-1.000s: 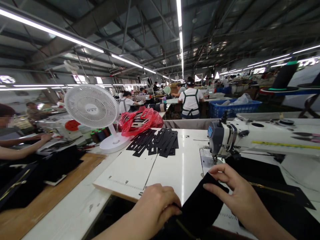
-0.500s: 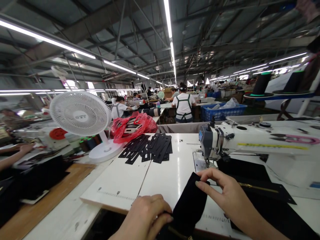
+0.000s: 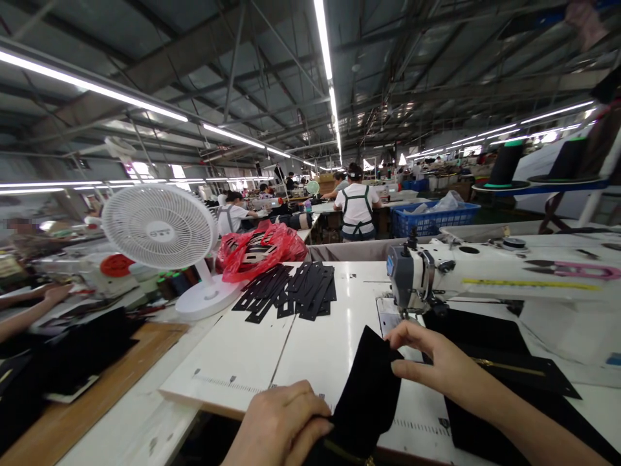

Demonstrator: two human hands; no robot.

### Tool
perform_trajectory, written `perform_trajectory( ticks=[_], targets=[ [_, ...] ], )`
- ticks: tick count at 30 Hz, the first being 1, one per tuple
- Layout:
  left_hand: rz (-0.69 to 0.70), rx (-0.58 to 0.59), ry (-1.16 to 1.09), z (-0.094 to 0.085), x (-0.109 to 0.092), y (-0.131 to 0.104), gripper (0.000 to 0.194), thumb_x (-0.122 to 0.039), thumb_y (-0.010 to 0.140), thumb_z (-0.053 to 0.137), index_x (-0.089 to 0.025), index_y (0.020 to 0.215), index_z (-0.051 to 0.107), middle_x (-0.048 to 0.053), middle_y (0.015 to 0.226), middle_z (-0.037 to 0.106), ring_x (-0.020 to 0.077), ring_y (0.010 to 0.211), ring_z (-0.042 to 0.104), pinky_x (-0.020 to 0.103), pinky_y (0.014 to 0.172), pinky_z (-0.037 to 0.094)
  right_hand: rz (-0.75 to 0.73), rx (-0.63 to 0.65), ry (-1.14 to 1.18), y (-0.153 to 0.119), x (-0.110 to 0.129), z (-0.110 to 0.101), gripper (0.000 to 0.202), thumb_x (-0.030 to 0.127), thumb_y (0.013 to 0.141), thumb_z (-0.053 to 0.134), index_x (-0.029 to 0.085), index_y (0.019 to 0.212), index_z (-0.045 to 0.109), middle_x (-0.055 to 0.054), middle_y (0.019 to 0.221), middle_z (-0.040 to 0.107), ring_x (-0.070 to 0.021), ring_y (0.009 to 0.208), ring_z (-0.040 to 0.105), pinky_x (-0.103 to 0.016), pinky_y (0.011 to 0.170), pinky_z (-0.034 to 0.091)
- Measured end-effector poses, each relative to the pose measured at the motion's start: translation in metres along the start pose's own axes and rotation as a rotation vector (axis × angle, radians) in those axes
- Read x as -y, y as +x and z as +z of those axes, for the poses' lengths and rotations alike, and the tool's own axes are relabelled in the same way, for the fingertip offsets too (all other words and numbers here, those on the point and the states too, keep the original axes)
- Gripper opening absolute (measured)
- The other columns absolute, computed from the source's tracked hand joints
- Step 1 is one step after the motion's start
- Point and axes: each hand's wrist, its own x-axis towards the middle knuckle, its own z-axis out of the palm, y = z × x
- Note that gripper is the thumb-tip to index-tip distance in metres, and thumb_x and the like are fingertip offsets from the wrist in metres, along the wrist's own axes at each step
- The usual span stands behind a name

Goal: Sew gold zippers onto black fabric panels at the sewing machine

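Note:
A black fabric piece (image 3: 367,385) with a gold zipper (image 3: 345,451) along its lower part is stretched between my hands at the table's front edge. My left hand (image 3: 285,424) pinches its lower left side, thumb against fingers. At its upper right edge, my right hand (image 3: 429,359) grips the cloth between thumb and fingertips. Just beyond that hand stands the head of a white sewing machine (image 3: 412,278). More black fabric (image 3: 478,331) lies under the machine arm, with a second gold zipper (image 3: 507,366) across it.
Loose black strips with slots (image 3: 310,289) lie at the table's back, beside a red plastic bag (image 3: 262,249). A white fan (image 3: 162,226) stands to the left. Pink-handled snips (image 3: 577,268) rest on the machine. A co-worker's hand (image 3: 55,294) shows at far left.
The fabric's top corner has risen slightly and its upper part lies flatter and wider. My right hand has shifted a little right, its fingers somewhat further apart. My left hand has barely moved.

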Motion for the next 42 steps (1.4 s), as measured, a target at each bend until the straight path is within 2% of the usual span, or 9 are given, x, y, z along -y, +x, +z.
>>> perform_trajectory(
  ticks=[5,11,20,27,31,34,36,38,42],
  targets=[
    [-0.008,-0.010,0.003,-0.001,0.004,-0.003,0.011,-0.019,0.088,0.048,-0.021,0.090,0.058,0.000,0.074,0.060,0.0124,0.064,0.059,0.019,0.057,0.042,0.075,0.021,0.140,-0.001,-0.018,-0.006,0.031,0.042,0.072,0.068,0.018,0.085,0.052,-0.002,0.084,0.057,-0.0174,0.082,0.056,-0.031,0.075,0.044],
    [-0.047,-0.033,-0.054,-0.002,0.002,-0.004,0.010,-0.019,0.088,0.049,-0.021,0.089,0.058,0.000,0.075,0.060,0.0121,0.066,0.058,0.020,0.059,0.041,0.139,-0.016,0.266,0.002,-0.017,0.000,0.034,0.044,0.070,0.069,0.019,0.083,0.051,0.000,0.079,0.057,-0.0155,0.076,0.056,-0.028,0.070,0.043],
    [-0.271,-0.002,-0.210,-0.006,-0.005,0.000,0.006,-0.019,0.084,0.057,-0.021,0.083,0.062,-0.002,0.074,0.061,0.0110,0.067,0.056,0.019,0.061,0.038,0.187,-0.116,0.163,0.004,-0.016,0.000,0.033,0.050,0.069,0.067,0.019,0.071,0.056,0.000,0.069,0.057,-0.0164,0.070,0.054,-0.027,0.066,0.044],
    [-0.327,0.072,-0.280,-0.009,-0.007,0.007,0.011,-0.017,0.084,0.055,-0.021,0.087,0.064,-0.002,0.076,0.060,0.0122,0.072,0.055,0.020,0.066,0.039,0.122,-0.232,0.086,0.003,-0.014,-0.004,0.034,0.052,0.067,0.068,0.020,0.068,0.056,-0.001,0.064,0.057,-0.0164,0.063,0.054,-0.027,0.059,0.046],
    [-0.284,0.075,-0.298,-0.002,-0.004,0.008,0.016,-0.015,0.085,0.053,-0.022,0.093,0.065,0.000,0.081,0.060,0.0132,0.077,0.056,0.021,0.068,0.039,0.084,-0.136,0.093,0.003,-0.015,-0.008,0.033,0.049,0.071,0.067,0.020,0.085,0.059,-0.004,0.080,0.062,-0.0210,0.082,0.060,-0.032,0.075,0.050],
    [-0.228,0.080,-0.290,0.002,-0.003,0.008,0.017,-0.016,0.086,0.051,-0.022,0.094,0.065,0.001,0.078,0.058,0.0135,0.075,0.056,0.020,0.066,0.038,0.075,-0.047,-0.045,0.005,-0.006,-0.011,0.044,0.048,0.072,0.066,0.020,0.105,0.060,-0.008,0.105,0.063,-0.0257,0.101,0.057,-0.040,0.091,0.043],
    [-0.184,0.089,-0.271,0.003,-0.003,0.008,0.017,-0.016,0.086,0.051,-0.022,0.095,0.064,0.002,0.078,0.058,0.0139,0.074,0.056,0.020,0.064,0.038,0.056,0.005,-0.136,0.009,0.005,-0.012,0.047,0.047,0.072,0.067,0.022,0.111,0.060,-0.008,0.116,0.061,-0.0266,0.109,0.053,-0.042,0.097,0.038],
    [-0.146,0.098,-0.250,0.004,-0.003,0.008,0.017,-0.017,0.086,0.050,-0.022,0.095,0.064,0.002,0.079,0.059,0.0147,0.075,0.056,0.021,0.064,0.039,0.021,0.073,-0.139,0.015,0.016,-0.012,0.048,0.046,0.072,0.067,0.023,0.113,0.061,-0.006,0.120,0.059,-0.0259,0.113,0.051,-0.042,0.100,0.036],
    [-0.066,0.095,-0.197,0.007,-0.003,0.007,0.017,-0.021,0.087,0.049,-0.022,0.096,0.064,0.004,0.081,0.060,0.0158,0.073,0.056,0.022,0.064,0.040,0.007,0.196,0.036,0.029,0.028,-0.008,0.044,0.043,0.075,0.065,0.021,0.113,0.062,-0.005,0.117,0.062,-0.0233,0.110,0.055,-0.038,0.098,0.039]
  ],
)
